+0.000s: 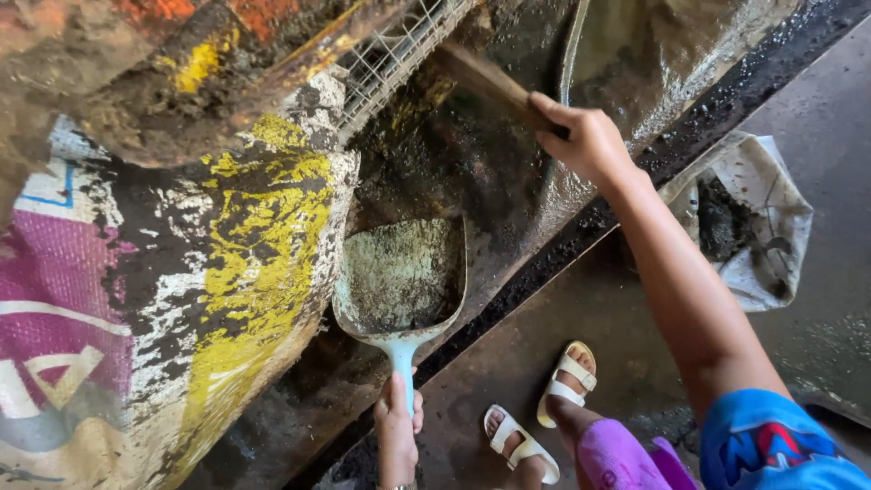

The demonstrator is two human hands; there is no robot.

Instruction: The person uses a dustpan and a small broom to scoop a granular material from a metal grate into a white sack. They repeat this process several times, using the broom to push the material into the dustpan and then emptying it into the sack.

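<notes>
My left hand (396,425) grips the pale blue handle of a plastic dustpan (402,277), whose tray is coated with dark grimy dust and rests against a dirty sloped surface (472,172). My right hand (585,136) reaches up and forward, closed around a brown wooden handle (485,80) that runs toward the upper left; its working end is hidden from view. Dark dirt covers the slope between the two hands.
A large worn woven sack (181,290) with peeling yellow, white and purple print fills the left. A wire grid (399,50) sits above. A white bag holding dark dirt (744,218) lies on the floor at right. My feet in white sandals (544,408) stand on the wet floor.
</notes>
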